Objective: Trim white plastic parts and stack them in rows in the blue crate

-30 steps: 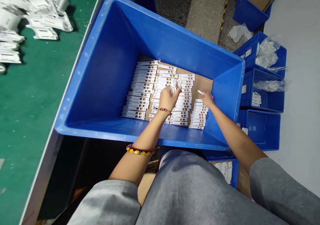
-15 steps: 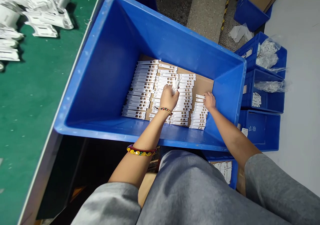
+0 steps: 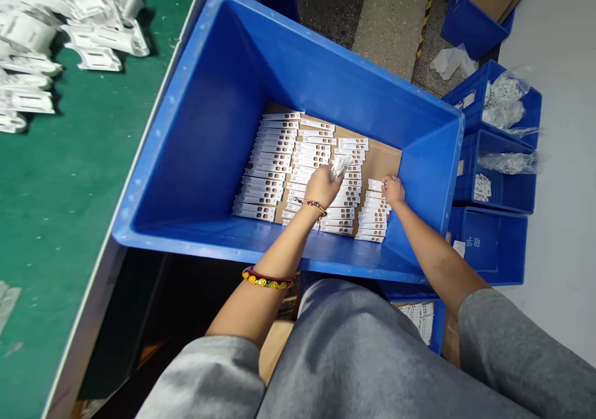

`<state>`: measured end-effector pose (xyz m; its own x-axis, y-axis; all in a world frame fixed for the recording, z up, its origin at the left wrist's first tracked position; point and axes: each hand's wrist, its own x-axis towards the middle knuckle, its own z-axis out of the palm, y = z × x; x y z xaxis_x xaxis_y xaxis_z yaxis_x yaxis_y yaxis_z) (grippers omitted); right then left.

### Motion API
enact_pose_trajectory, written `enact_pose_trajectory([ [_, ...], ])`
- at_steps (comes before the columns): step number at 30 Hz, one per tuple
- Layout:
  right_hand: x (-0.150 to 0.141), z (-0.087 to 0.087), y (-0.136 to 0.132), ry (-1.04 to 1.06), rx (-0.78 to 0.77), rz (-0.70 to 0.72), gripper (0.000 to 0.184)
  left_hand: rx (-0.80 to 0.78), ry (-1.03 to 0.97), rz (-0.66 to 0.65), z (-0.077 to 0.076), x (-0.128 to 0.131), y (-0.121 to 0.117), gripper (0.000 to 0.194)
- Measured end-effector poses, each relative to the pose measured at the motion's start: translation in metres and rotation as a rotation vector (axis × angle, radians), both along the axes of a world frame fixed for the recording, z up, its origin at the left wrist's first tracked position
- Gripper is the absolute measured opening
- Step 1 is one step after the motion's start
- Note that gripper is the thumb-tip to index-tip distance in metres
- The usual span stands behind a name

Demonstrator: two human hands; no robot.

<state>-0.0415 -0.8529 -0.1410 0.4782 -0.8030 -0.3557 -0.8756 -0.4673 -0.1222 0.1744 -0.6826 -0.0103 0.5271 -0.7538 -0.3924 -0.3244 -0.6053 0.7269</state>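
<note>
Inside a large blue bin (image 3: pixel 326 40), long white plastic pieces with small square holes (image 3: pixel 258 183) lie in overlapping rows on a brown cardboard sheet (image 3: pixel 384 152). My left hand (image 3: pixel 322 186) is closed around a small bunch of white plastic pieces (image 3: pixel 341 166), held above the middle rows. At the top of the shortest, rightmost row, my right hand (image 3: pixel 393 190) has its fingers closed on the end of a white plastic piece (image 3: pixel 375 184). That piece lies against the row; my fingertips are partly hidden.
A green table (image 3: pixel 69 189) at left bears a heap of white plastic parts (image 3: pixel 93 9). Several smaller blue crates (image 3: pixel 503 245) line the wall at right, some with bagged parts (image 3: pixel 505 99). Another crate with white pieces (image 3: pixel 419 319) sits by my body.
My left hand has moved slightly right with its bunch, which now tilts more to the right. My right hand stays at the top of the short row. The whole view has shifted a little.
</note>
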Motion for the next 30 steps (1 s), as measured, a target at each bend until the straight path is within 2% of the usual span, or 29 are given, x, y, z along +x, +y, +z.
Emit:
enact_pose_trajectory([
  [6,-0.001,-0.001,0.001,-0.035,0.036,-0.038,0.012,0.045,-0.021,-0.037,0.004,0.001,-0.001,0.014],
  [12,0.0,0.007,0.004,-0.126,0.064,-0.109,0.015,0.069,-0.024,-0.049,0.005,0.001,-0.001,0.017],
  [17,0.028,0.017,0.013,-0.311,0.085,-0.173,0.014,0.057,-0.014,-0.06,0.005,0.002,0.0,0.018],
  [19,0.051,0.026,0.026,-0.452,0.207,-0.156,0.029,0.052,-0.006,-0.067,0.005,0.002,0.0,0.019],
  [21,0.074,0.038,0.044,-0.685,0.483,-0.129,0.045,0.045,0.009,-0.077,0.005,0.001,0.0,0.019],
  [23,0.092,0.052,0.061,-0.921,0.777,-0.112,0.047,0.036,0.027,-0.091,0.005,0.001,0.0,0.017],
  [25,0.102,0.065,0.069,-1.065,0.93,-0.138,0.047,0.023,0.041,-0.098,0.004,0.001,-0.001,0.017],
  [27,0.102,0.073,0.063,-1.148,0.926,-0.236,0.047,0.004,0.035,-0.082,0.003,0.0,-0.001,0.017],
  [30,0.089,0.071,0.031,-1.188,0.71,-0.421,0.043,-0.031,0.024,-0.023,0.003,0.0,0.0,0.021],
])
